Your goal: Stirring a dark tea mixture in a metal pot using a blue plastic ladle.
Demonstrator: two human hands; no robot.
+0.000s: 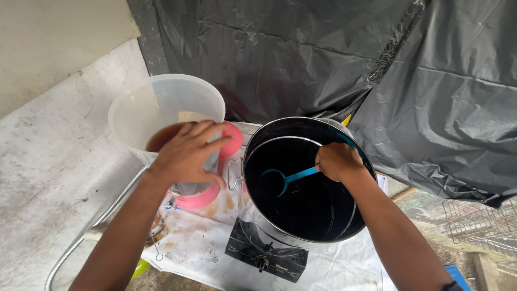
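Observation:
My left hand (pixel 188 153) grips the side of a large clear plastic jug (pixel 161 105) with a pink handle, tilted toward me and holding a little brown liquid. My right hand (pixel 338 160) is closed on the handle of a blue plastic ladle (pixel 285 179) whose bowl dips into dark liquid inside a big steel pot (pixel 253 213). The pot stands on a small black gas stove (pixel 266 256) with a front knob.
A stained white cloth (pixel 199 245) covers the surface under the stove and jug. Black plastic sheeting (pixel 334 59) hangs behind. A flexible metal hose (pixel 81 242) runs at the left over a white surface. A wire rack (pixel 479 223) lies at the right.

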